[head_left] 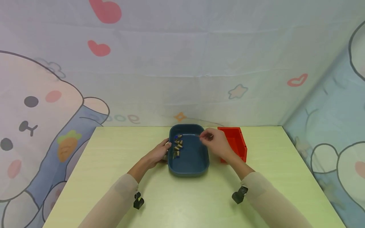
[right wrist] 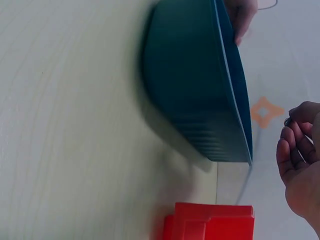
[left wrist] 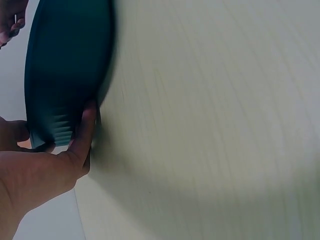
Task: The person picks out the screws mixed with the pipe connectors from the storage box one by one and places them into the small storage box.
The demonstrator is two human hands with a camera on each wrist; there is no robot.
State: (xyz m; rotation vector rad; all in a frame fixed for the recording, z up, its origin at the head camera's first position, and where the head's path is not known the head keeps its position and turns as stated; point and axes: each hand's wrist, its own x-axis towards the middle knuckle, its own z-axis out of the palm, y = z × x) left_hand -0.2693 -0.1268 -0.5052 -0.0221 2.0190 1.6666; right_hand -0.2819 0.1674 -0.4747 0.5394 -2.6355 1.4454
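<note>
A dark blue plastic bin sits on the table. Along its left side lie several small brass fittings with blue ends, and a few thin screw-like pieces beside them. My left hand grips the bin's left wall, with the thumb near the rim and fingers against the outside, as the left wrist view also shows. Over the bin's right rim, my right hand pinches a small thin metal piece between thumb and forefinger; its kind is too small to tell.
A red open bin stands just right of the blue bin, partly behind my right hand and forearm. The pale wood-grain table ends at a printed cloth backdrop.
</note>
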